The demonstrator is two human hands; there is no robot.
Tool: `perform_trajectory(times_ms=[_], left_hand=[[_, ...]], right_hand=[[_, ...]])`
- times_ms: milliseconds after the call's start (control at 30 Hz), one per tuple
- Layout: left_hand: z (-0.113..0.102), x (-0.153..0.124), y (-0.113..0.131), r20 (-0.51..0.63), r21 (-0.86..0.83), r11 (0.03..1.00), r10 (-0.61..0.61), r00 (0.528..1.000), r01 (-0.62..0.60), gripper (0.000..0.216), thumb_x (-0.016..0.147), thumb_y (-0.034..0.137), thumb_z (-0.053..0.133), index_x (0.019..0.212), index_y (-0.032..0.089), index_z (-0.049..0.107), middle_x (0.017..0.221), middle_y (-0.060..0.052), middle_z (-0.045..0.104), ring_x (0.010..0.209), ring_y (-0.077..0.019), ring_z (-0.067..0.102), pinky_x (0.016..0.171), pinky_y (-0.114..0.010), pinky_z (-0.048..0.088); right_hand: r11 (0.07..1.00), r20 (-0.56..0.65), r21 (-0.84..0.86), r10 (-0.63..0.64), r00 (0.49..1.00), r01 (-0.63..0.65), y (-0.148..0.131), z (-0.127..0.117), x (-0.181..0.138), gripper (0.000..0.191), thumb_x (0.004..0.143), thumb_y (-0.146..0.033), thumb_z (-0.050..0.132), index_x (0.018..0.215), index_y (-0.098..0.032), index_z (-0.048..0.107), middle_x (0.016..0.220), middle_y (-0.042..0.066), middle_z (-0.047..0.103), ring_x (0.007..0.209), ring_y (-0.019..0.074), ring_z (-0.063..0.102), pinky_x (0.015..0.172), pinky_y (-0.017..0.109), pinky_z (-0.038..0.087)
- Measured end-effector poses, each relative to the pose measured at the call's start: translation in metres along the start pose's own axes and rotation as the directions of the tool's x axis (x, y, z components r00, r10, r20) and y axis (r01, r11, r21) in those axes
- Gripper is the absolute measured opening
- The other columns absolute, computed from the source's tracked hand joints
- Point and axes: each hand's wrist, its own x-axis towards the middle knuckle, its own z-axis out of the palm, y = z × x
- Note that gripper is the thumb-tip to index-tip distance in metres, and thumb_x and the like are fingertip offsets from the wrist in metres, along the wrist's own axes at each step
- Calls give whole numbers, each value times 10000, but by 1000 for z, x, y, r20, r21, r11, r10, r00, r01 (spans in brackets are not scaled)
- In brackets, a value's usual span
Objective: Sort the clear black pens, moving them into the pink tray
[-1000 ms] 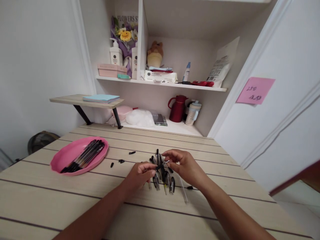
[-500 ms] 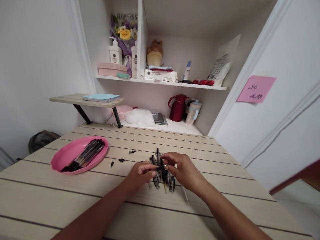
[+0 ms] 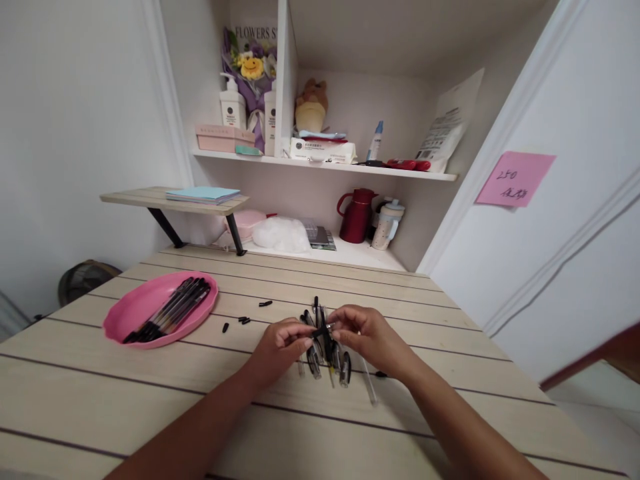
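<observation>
Both hands meet over a heap of black pen parts (image 3: 327,353) on the wooden table (image 3: 150,387). My left hand (image 3: 280,347) pinches one end of a small black pen piece (image 3: 320,329). My right hand (image 3: 363,335) pinches its other end, fingers closed. A thin clear refill tube (image 3: 367,383) lies on the table just right of the heap. To the left, a pink tray (image 3: 127,313) holds several assembled black pens (image 3: 173,309).
Small black caps (image 3: 243,321) lie scattered between tray and heap. A low wooden riser (image 3: 150,198) with a blue notebook stands at the back left. Shelves behind hold a red jug (image 3: 356,217), a cup, bottles and a bouquet. A pink note (image 3: 514,179) sticks on the right wall.
My hands have drawn closer together over the heap, the right one closing in on the piece held by the left. The tray and loose caps have not moved.
</observation>
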Motion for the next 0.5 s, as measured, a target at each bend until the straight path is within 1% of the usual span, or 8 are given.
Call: perform_trajectory(times_ms=[67, 167, 267, 333, 400, 433, 500], left_hand=[[0, 0, 0, 0, 15, 1000, 18, 1000, -18, 221, 707, 264, 571, 865, 175, 698, 640, -23, 515, 570, -116, 456, 534, -230, 353], [-1, 0, 1, -12, 61, 997, 47, 999, -47, 215, 711, 253, 566, 860, 178, 701, 641, -27, 520, 585, -123, 462, 545, -233, 353], [-1, -1, 3, 10, 113, 991, 64, 998, -65, 223, 720, 249, 553, 876, 183, 698, 631, -22, 502, 578, -120, 454, 544, -234, 349], [-1, -1, 4, 28, 140, 987, 77, 997, -80, 226, 723, 245, 547, 882, 183, 696, 616, -15, 481, 575, -119, 448, 545, -233, 347], [-1, -1, 3, 28, 145, 986, 79, 997, -82, 222, 723, 248, 547, 873, 181, 696, 613, -14, 476, 577, -118, 448, 547, -231, 351], [-1, 0, 3, 22, 137, 988, 73, 997, -75, 221, 721, 254, 548, 868, 181, 696, 616, -15, 480, 578, -118, 449, 547, -230, 354], [-1, 0, 1, -7, 109, 992, 59, 998, -58, 221, 714, 271, 555, 860, 181, 695, 629, -17, 494, 577, -117, 452, 540, -226, 360]], right_hand=[[999, 6, -37, -3, 1000, 4, -1, 0, -1, 113, 739, -247, 519, 797, -170, 579, 600, -29, 503, 541, 87, 444, 511, 198, 352], [990, 7, -138, -34, 999, 34, -5, 3, -4, 126, 782, -245, 455, 747, -174, 553, 574, -33, 497, 533, 90, 442, 508, 198, 337], [951, 2, -292, -111, 994, 106, -7, 7, -4, 242, 817, -275, 403, 613, -175, 487, 558, -32, 462, 529, 91, 412, 512, 206, 310], [937, -7, -335, -110, 994, 102, -7, 9, -3, 319, 836, -303, 364, 553, -175, 438, 526, -35, 429, 508, 89, 389, 502, 209, 294], [943, -6, -327, -74, 997, 68, -5, 10, -2, 348, 838, -342, 360, 541, -175, 429, 505, -36, 425, 494, 89, 390, 488, 208, 288], [948, -8, -314, -58, 998, 52, -4, 9, -2, 331, 823, -365, 392, 558, -175, 447, 512, -35, 442, 496, 90, 402, 483, 206, 290], [959, -19, -281, -44, 999, 37, -3, 8, -3, 216, 757, -380, 503, 678, -180, 515, 582, -32, 505, 517, 93, 439, 483, 202, 303]])
